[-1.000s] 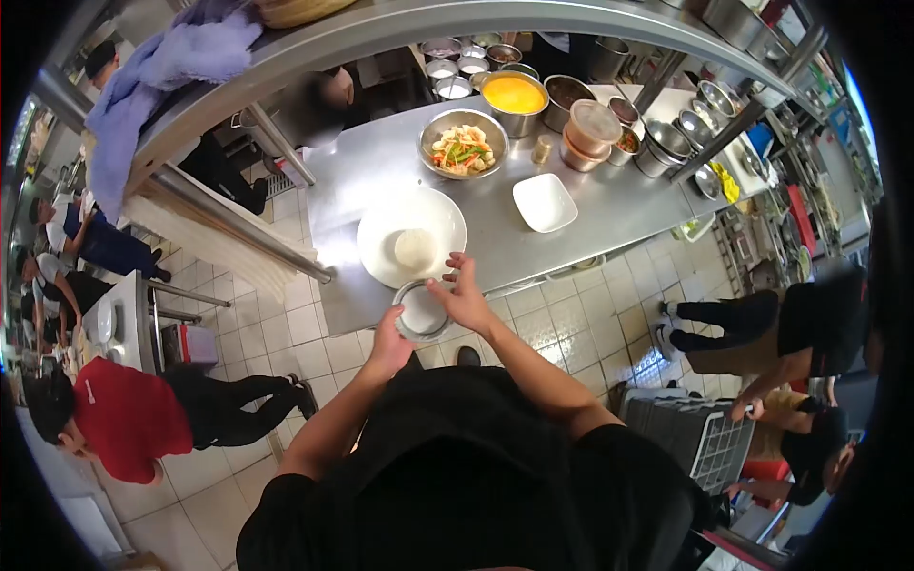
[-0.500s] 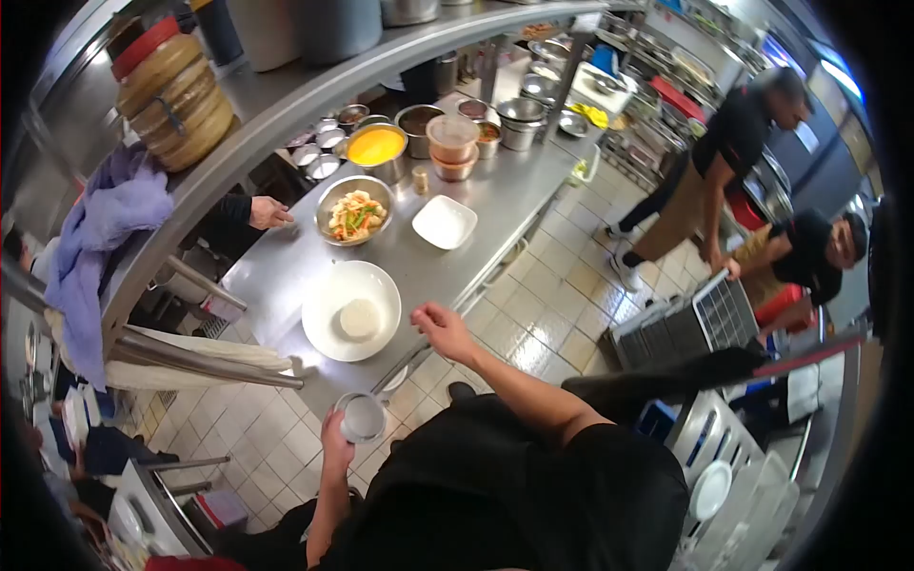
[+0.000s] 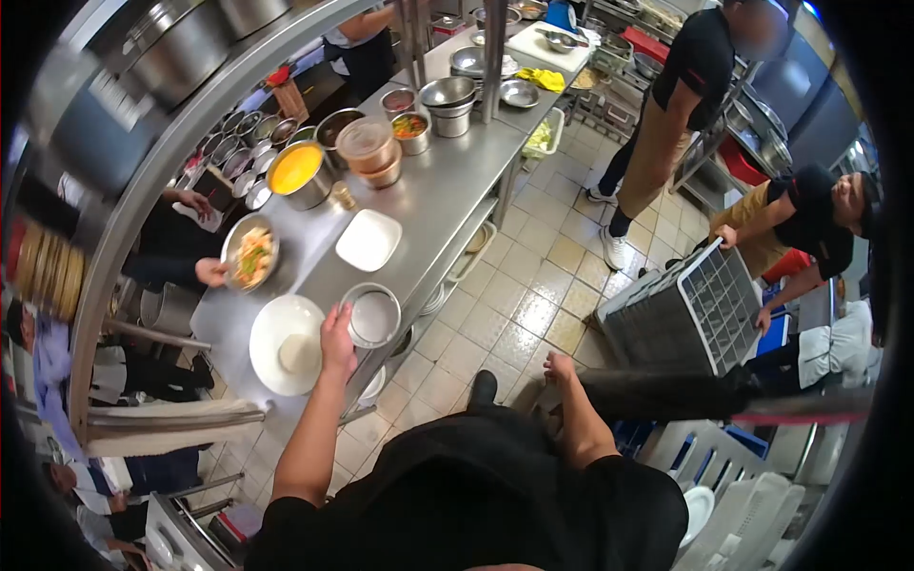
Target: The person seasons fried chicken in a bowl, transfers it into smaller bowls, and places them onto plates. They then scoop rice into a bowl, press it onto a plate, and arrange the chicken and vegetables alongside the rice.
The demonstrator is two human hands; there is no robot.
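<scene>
Busy restaurant kitchen seen from above, with a person in black at a long steel counter (image 3: 447,190).

Their left hand (image 3: 336,344) grips the near rim of a small round metal bowl (image 3: 372,316), fingers curled over its edge, and holds it just over the counter's front edge. Touching the hand's other side sits a white round plate (image 3: 283,344) with a pale mound on it. Beyond the hand lies an empty white square dish (image 3: 368,240), and farther off a steel bowl of mixed salad (image 3: 249,255), a pot of yellow sauce (image 3: 296,171) and stacked plastic tubs (image 3: 367,150). Their right hand (image 3: 558,368) hangs low over the tiled floor, well apart from the counter, holding nothing, fingers loosely bent. Past it, a crouching worker grips a grey dish rack (image 3: 690,307).
</scene>
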